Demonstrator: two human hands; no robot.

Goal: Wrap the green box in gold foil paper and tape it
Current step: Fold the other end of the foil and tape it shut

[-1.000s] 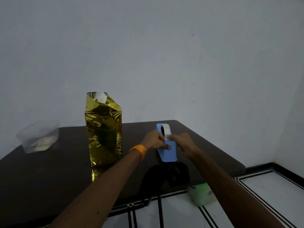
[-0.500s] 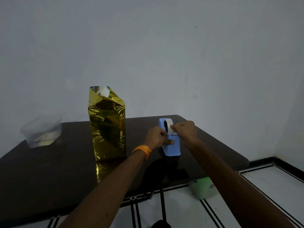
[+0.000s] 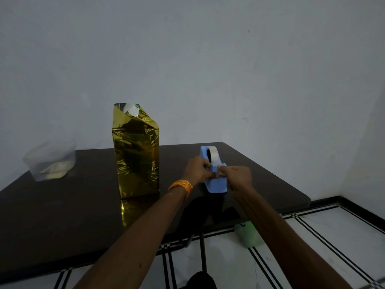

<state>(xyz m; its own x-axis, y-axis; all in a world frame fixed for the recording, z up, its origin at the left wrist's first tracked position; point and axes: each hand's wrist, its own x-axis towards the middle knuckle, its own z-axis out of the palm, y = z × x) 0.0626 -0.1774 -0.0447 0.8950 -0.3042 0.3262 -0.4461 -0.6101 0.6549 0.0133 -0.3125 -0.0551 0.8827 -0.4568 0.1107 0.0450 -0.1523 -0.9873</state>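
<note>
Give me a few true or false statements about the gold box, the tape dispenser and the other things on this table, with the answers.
1. The gold-wrapped box stands upright on the table. True.
2. The tape dispenser is red. False: it is blue.
3. The left hand and the right hand are both at the dispenser. True.
4. The clear container sits right of the dispenser. False: it sits left of the box.
5. The orange band is on the right wrist. False: it is on the left wrist.

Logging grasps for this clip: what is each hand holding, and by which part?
The left hand grips the blue tape dispenser by its side near the cutter; the right hand pinches the free end of the tape there.
</note>
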